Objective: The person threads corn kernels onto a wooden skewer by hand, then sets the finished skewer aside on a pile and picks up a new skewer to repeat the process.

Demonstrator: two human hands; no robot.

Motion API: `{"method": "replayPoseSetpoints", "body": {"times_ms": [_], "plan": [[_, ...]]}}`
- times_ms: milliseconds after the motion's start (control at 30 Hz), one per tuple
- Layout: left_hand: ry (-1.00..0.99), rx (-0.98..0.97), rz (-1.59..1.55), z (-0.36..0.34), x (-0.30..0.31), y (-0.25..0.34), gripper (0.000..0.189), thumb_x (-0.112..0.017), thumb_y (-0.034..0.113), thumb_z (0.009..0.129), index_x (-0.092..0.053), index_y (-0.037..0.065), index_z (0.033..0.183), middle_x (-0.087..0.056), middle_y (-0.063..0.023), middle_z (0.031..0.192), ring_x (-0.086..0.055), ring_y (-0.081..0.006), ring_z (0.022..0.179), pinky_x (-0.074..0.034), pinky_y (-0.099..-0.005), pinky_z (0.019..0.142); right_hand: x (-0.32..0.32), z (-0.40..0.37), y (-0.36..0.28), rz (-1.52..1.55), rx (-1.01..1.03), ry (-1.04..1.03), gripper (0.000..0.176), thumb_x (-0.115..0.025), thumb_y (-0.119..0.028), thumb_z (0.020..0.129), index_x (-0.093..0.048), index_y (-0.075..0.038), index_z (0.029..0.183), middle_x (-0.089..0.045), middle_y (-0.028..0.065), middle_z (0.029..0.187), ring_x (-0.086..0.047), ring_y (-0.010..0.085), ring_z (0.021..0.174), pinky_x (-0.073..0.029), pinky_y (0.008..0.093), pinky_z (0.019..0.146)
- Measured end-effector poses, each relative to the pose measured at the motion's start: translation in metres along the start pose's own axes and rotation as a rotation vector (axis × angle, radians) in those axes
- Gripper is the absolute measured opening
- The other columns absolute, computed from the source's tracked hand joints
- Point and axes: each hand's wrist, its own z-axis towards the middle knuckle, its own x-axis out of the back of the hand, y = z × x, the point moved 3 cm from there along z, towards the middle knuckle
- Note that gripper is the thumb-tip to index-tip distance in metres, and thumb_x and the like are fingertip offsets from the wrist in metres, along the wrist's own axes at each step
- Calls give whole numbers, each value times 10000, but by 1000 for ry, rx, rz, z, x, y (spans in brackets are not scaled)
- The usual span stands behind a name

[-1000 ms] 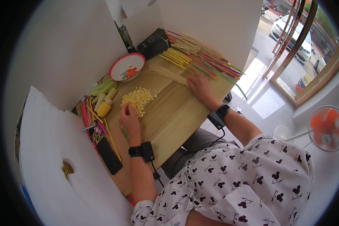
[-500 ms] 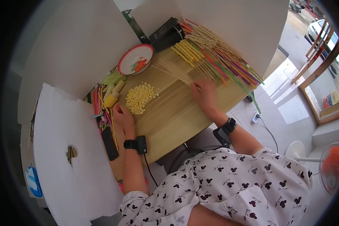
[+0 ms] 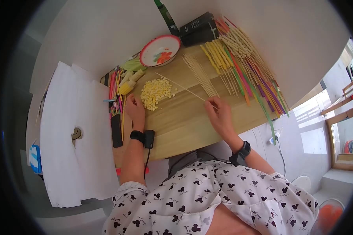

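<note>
A thin wooden skewer is pinched near one end in the fingers of my right hand. Its far tip points left, toward the pile of corn kernels. Beyond that hand lies a fan of bare skewers on the wooden table. My left hand rests at the left side of the kernels, its fingers curled together; whether anything is between them is hidden. Just past it sits a partly stripped corn cob, with pale cobs and green husk behind.
Skewers threaded with yellow kernels lie at the back right, beside paler threaded ones and coloured strips. An enamel bowl and a black box stand at the back. A dark phone-like slab lies left.
My right hand has drawn back from the bundle, now with a single skewer apart from the others. My left hand stays beside the kernels. The camera view has shifted.
</note>
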Motion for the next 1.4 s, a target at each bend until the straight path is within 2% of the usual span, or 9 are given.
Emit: {"method": "replayPoseSetpoints", "body": {"times_ms": [133, 300, 567, 867, 967, 1033, 1233, 1300, 1400], "plan": [[-12, 5, 59, 0, 1, 5, 215, -538, 119, 848, -584, 39, 1042, -612, -105, 771, -570, -261, 735, -385, -395, 763, -1, 4, 8, 115, -162, -81, 165, -532, -127, 928, -568, 15, 852, -579, 17, 773, -516, 46, 731, -428, 217, 612], [-5, 102, -22, 1, 3, 7, 198, -535, 129, 857, -583, 51, 1033, -616, -84, 766, -572, -249, 730, -358, -400, 797, -4, 9, -2, 56, -112, -110, 160, -522, -130, 935, -570, 12, 881, -592, 29, 791, -534, 64, 752, -443, 205, 672], [-15, 145, -173, 0, 7, 10, 187, -547, 143, 866, -588, 29, 1008, -603, -100, 727, -566, -243, 663, -424, -372, 664, -4, 9, -5, 23, -100, -48, 208, -521, -180, 948, -577, 15, 906, -603, 25, 797, -543, 74, 767, -445, 221, 717], [-23, 80, -274, 1, 2, 0, 154, -547, 107, 861, -601, -11, 943, -611, -121, 746, -573, -242, 667, -440, -369, 623, -10, 3, -28, -36, -22, 65, 216, -525, -180, 944, -597, 9, 868, -615, 28, 776, -558, 91, 751, -440, 220, 701], [-57, 114, -403, 3, 7, 4, 156, -541, 80, 855, -599, -30, 949, -607, -139, 746, -570, -232, 673, -441, -357, 614, -26, 17, -53, -58, 48, -59, 195, -538, -171, 931, -607, 4, 877, -618, 18, 784, -556, 78, 752, -448, 221, 700], [-61, 123, -470, 4, 9, 6, 167, -535, 69, 858, -599, -34, 973, -593, -102, 743, -555, -179, 679, -440, -316, 597, -48, 30, -70, -33, -135, -292, 172, -557, -162, 914, -612, -5, 870, -611, 1, 781, -549, 63, 732, -452, 214, 694], [-292, 357, -902, 12, 30, 27, 183, -513, 54, 871, -602, 5, 1024, -504, -4, 727, -457, -80, 653, -381, -229, 559, -109, 68, -41, 38, -284, -628, 165, -582, -169, 893, -616, -19, 834, -614, -1, 761, -547, 63, 677, -454, 206, 661], [-386, 509, -1177, 15, 38, 33, 193, -498, 74, 892, -596, -5, 1038, -489, -10, 702, -425, -79, 628, -358, -219, 568, -119, 77, -22, 31, -282, -666, 170, -585, -173, 887, -618, -19, 824, -615, -1, 751, -550, 65, 671, -455, 208, 651], [-338, 507, -1506, 10, 13, -3, 198, -487, 124, 924, -595, -26, 995, -500, -16, 694, -423, -86, 618, -358, -222, 584, -123, 93, -14, 7, -314, -667, 171, -593, -174, 874, -624, -18, 810, -621, 2, 736, -552, 67, 659, -453, 207, 631]]}}
